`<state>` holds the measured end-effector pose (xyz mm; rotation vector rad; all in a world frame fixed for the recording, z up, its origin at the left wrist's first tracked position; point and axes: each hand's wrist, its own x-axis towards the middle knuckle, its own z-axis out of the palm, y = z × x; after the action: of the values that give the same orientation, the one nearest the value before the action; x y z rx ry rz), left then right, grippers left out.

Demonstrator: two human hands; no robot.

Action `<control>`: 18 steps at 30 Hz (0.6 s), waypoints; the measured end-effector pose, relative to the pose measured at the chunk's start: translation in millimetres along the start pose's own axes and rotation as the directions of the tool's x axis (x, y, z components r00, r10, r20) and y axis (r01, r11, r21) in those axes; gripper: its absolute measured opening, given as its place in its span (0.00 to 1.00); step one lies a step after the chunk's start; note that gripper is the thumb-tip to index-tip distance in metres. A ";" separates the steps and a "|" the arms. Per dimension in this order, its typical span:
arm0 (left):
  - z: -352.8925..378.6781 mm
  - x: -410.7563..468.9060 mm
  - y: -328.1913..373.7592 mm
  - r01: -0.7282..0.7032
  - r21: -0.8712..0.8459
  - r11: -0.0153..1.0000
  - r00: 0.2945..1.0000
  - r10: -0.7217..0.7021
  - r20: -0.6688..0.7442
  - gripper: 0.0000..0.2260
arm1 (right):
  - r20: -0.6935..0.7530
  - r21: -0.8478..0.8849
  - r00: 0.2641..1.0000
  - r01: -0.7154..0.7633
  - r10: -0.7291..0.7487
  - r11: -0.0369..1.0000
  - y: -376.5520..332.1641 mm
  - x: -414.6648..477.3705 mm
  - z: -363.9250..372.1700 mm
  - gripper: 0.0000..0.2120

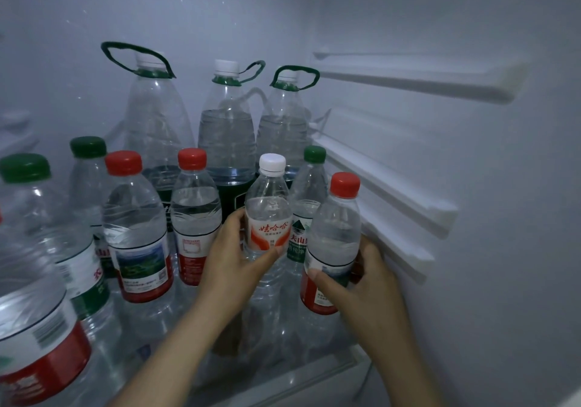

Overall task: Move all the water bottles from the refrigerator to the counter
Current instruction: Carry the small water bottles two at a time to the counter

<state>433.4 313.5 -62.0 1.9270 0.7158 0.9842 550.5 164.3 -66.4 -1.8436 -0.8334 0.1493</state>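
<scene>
The white-capped bottle (pixel 267 215) stands upright inside the refrigerator, its long axis vertical and cap pointing up, its red-and-white label facing the camera. The left hand (pixel 232 259) holds it around the label, with the thumb across the front and the fingers (pixel 234 219) curled round its left side. Its base is hidden, so I cannot tell whether it rests on the shelf (pixel 283 381).

Just right of it is a red-capped bottle (pixel 338 233), also upright and leaning slightly left. The right hand (pixel 367 277) grips this one low on its body, thumb on the label and fingers wrapped behind.

Between and just behind these two stands a green-capped bottle (pixel 309 186). Left of the white-capped bottle are two more red-capped bottles (pixel 195 211), then green-capped ones (pixel 88 180) further left, all upright. Behind it, at the back, stand three big jugs (pixel 226 136) with green carry loops. To its right, the refrigerator wall (pixel 503 218) carries ridged shelf rails (pixel 393 192).
</scene>
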 end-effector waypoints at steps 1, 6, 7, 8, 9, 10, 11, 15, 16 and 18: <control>-0.3 -2.2 -0.2 0.000 -0.002 1.000 1.000 0.000 -0.006 0.30 | -0.009 0.002 1.000 0.000 0.000 1.000 0.1 -0.6 0.0 0.33; -2.9 -20.2 3.2 0.005 -0.029 1.000 0.999 -0.005 -0.032 0.29 | -0.032 0.053 0.999 0.012 -0.010 0.999 -3.8 -6.1 -1.3 0.31; -3.9 -24.5 5.7 0.009 -0.043 0.999 0.999 -0.010 -0.040 0.28 | -0.036 0.066 0.999 0.015 -0.012 0.998 -4.3 -8.2 -2.0 0.30; -5.0 -28.7 7.8 0.015 -0.056 0.998 0.999 -0.018 -0.043 0.28 | -0.037 0.082 0.999 0.014 -0.011 0.997 -4.7 -10.8 -2.8 0.30; -6.0 -32.9 10.0 0.022 -0.070 0.997 0.999 -0.024 -0.042 0.27 | -0.040 0.098 0.999 0.010 -0.006 0.995 -4.9 -13.5 -3.4 0.30; -6.9 -36.8 11.2 0.031 -0.086 0.996 0.998 -0.034 -0.044 0.27 | -0.042 0.109 0.999 0.006 -0.001 0.994 -4.8 -16.4 -3.8 0.30; -7.7 -41.1 12.6 0.043 -0.108 0.993 0.998 -0.048 -0.048 0.27 | -0.044 0.117 0.999 0.003 0.002 0.993 -4.3 -19.3 -4.0 0.31; -9.4 -60.3 22.5 0.064 -0.175 0.982 0.995 -0.077 -0.067 0.28 | -0.047 0.161 0.999 0.011 -0.003 0.987 -4.3 -30.9 -5.9 0.31; -10.1 -64.7 25.3 0.068 -0.192 0.979 0.994 -0.083 -0.072 0.28 | -0.044 0.166 0.999 0.017 -0.010 0.986 -5.1 -33.5 -7.2 0.30; -13.1 -71.7 32.0 0.075 -0.230 0.970 0.992 -0.095 -0.078 0.28 | -0.048 0.179 0.998 0.037 -0.028 0.983 -8.1 -38.2 -10.9 0.28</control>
<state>388.0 248.4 -55.9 1.6510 0.6986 1.0549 523.1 134.4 -65.1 -1.6576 -0.7922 0.1568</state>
